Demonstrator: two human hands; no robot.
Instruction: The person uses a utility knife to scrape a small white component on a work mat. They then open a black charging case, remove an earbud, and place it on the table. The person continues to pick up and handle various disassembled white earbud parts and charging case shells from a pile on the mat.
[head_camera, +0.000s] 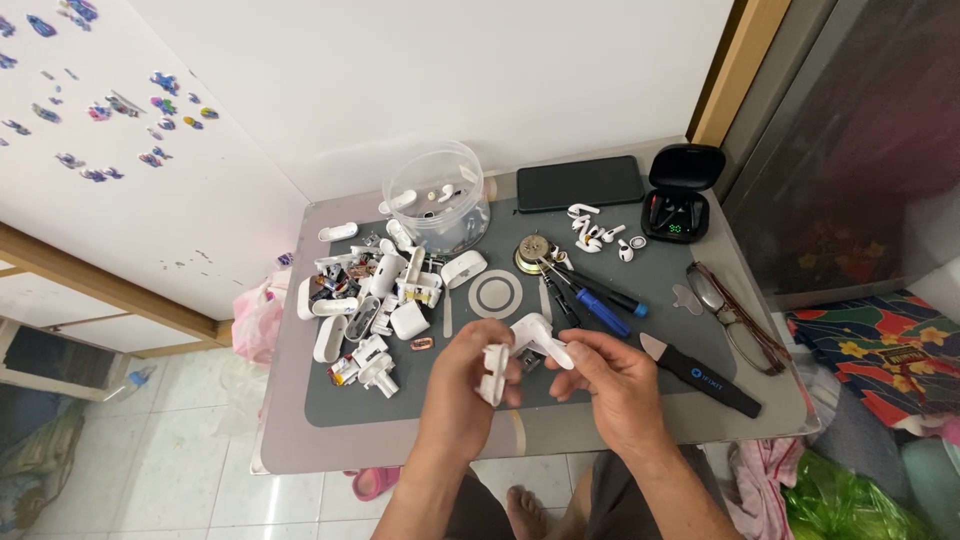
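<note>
Left hand (462, 385) — fingers closed on a white plastic case shell (494, 372), smooth and rounded, its long axis roughly upright, lower end hanging below the fingers. Right hand (612, 380) — thumb and fingertips pinched on a second white plastic piece (538, 336), glossy, curved, its long axis slanting from upper left down to the right. Both pieces are held just above the near middle of a grey mat (340, 405), almost touching.

Beyond, on the mat: heap of white case shells and parts (372, 300), left; flat grey ring (496, 295); blue-handled screwdriver (600, 311); black-handled pry tool (705, 374), right; clear round tub (438, 205); folded spectacles (735, 315); open black earbud case (678, 195).
</note>
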